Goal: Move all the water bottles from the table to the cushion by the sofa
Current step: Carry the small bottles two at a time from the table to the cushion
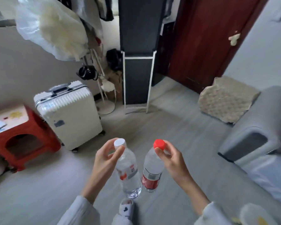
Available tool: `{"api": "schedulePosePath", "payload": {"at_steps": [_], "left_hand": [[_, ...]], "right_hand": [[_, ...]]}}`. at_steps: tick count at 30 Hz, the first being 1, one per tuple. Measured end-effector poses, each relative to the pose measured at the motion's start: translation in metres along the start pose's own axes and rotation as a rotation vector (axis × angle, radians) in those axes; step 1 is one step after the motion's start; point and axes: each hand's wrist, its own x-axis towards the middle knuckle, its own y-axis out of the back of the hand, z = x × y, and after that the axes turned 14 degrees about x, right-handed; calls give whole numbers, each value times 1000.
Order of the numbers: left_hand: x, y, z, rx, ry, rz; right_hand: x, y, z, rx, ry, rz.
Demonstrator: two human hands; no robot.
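My left hand (106, 157) pinches the neck of a clear water bottle with a white cap (128, 172), which hangs above the floor. My right hand (169, 157) pinches the neck of a second clear bottle with a red cap and red label (152, 171). Both bottles dangle side by side in front of me, their bases almost touching. A beige textured cushion (225, 99) lies on the floor at the far right, against the end of the grey sofa (263, 127). The small red table (23, 132) stands at the left.
A white suitcase (68, 114) stands beside the red table. A dark standing mirror in a white frame (138, 78) and a coat stand with clothes (102, 88) are at the back. A dark red door (209, 38) is behind the cushion. My slippered foot (126, 208) is on the grey floor.
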Motion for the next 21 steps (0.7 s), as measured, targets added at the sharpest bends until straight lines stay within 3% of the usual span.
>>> {"api": "schedulePosePath", "payload": {"at_steps": [15, 21], "left_hand": [[316, -217, 83, -29, -134, -353], [416, -309, 115, 14, -156, -494]], "right_hand": [[226, 205, -18, 57, 97, 531], [314, 288, -20, 73, 98, 624]]}}
